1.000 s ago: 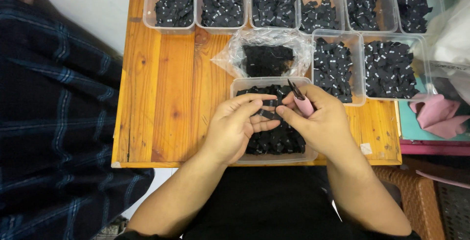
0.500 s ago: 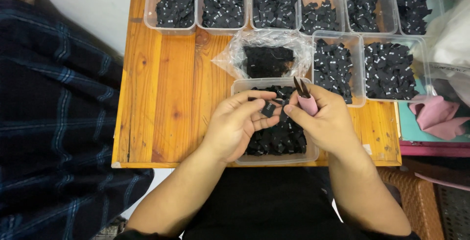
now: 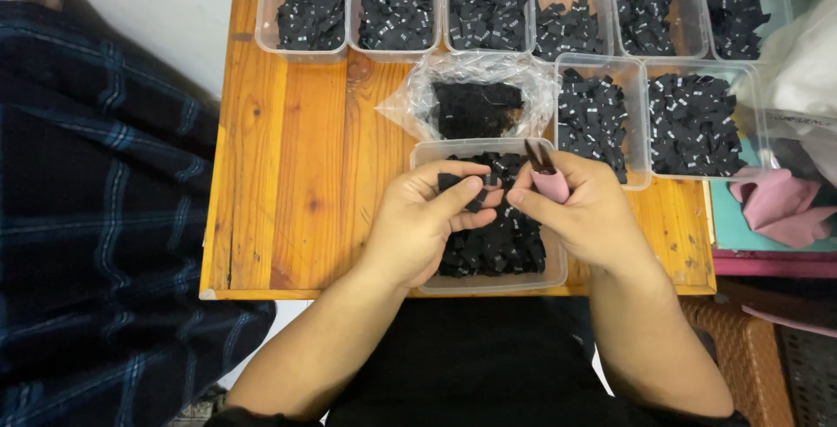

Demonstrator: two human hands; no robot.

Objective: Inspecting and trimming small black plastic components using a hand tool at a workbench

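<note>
The head view is taken up on the left by a dark plaid cloth (image 3: 96, 218) that hangs beside the wooden table (image 3: 296, 157). Over the near clear tub (image 3: 488, 281) of small black fabric labels (image 3: 501, 240), the left hand (image 3: 418, 222) is closed, one black label (image 3: 482, 185) being pinched between thumb and forefinger just above the heap. To its right, the right hand (image 3: 580, 209) is closed around pink-handled snips (image 3: 545, 172), whose dark blades are seen tipped up and away from the wrist; whether the blades are open or shut cannot be told. The pinched label could be dropped back into the heap if the thin grip is loosened, and it would then be lost among pieces that look alike. Since the blade tips are held very near the left fingertips, a nick could be caused by a small slip. Behind the hands a crinkled plastic bag (image 3: 475, 100) of more black pieces is lying open, and it could be snagged by a reaching wrist. Further right, the filled tubs (image 3: 641, 122) are packed edge to edge, so a piece could easily be put in the wrong one.
</note>
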